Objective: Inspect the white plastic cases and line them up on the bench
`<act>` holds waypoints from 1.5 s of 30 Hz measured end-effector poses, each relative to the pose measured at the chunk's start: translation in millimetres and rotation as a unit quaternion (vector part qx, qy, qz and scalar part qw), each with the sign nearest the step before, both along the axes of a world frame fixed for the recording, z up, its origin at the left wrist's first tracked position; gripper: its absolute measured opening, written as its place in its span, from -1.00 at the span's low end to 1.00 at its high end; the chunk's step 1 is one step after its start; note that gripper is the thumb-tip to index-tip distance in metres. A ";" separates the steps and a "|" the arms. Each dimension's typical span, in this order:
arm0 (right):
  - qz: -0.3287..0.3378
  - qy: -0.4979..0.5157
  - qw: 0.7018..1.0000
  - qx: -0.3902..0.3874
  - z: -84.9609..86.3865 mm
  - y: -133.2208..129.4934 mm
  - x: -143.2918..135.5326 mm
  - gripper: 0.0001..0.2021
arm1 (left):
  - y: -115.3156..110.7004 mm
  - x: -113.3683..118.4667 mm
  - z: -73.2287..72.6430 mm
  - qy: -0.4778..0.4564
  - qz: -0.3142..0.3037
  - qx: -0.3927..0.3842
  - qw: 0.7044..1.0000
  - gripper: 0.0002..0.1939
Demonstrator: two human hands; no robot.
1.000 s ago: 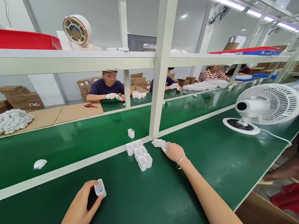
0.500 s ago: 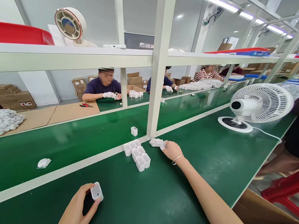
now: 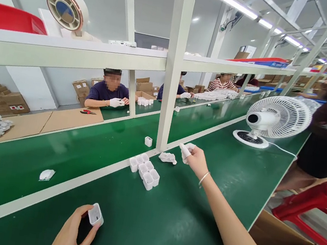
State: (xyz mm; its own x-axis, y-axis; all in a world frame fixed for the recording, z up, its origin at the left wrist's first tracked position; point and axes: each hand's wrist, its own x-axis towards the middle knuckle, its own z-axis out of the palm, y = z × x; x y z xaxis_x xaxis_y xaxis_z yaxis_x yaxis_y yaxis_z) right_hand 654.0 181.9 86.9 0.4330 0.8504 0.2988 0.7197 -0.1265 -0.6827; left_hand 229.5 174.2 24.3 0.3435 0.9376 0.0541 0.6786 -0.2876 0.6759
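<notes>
My left hand (image 3: 74, 228) grips a small white open-topped plastic case (image 3: 96, 214) between thumb and fingers, low over the green bench; the case tilts so its hollow inside shows. Farther right, my right hand (image 3: 195, 158) is raised above the bench, fingers stretched out and white finger covers on the fingertips. Nothing shows in it. Just left of those fingertips lies a crumpled white cloth-like piece (image 3: 168, 158), apart from the hand. Several similar white cases (image 3: 148, 180) stand grouped upright nearby. Another white case (image 3: 148, 141) stands alone beyond the pale divider strip.
A pale upright post (image 3: 174, 66) rises from the divider behind the cases. On the right stands a white fan (image 3: 252, 138) with its cord. A flat white piece (image 3: 46, 175) lies on the far green belt. Co-workers sit opposite; a red stool (image 3: 324, 202) is at right.
My right hand has let go of the crumpled white piece and moved up and slightly right of it. My left hand still holds the case, and the whole view has shifted slightly.
</notes>
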 end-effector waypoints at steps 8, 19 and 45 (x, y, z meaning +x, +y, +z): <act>-0.019 -0.043 0.988 -0.145 -34.6 21.8 13.6 -0.78 | -5.9 5.2 10.4 -0.007 0.017 -0.011 1.000 -0.39; -0.075 -0.076 0.986 -0.131 -49.9 27.3 6.0 -0.90 | -10.7 9.7 9.6 -0.035 0.043 0.028 0.998 -0.41; -0.139 -0.116 0.983 -0.036 -50.9 21.3 -4.1 -0.65 | -2.8 -1.5 3.8 0.006 -0.077 0.164 0.983 -0.63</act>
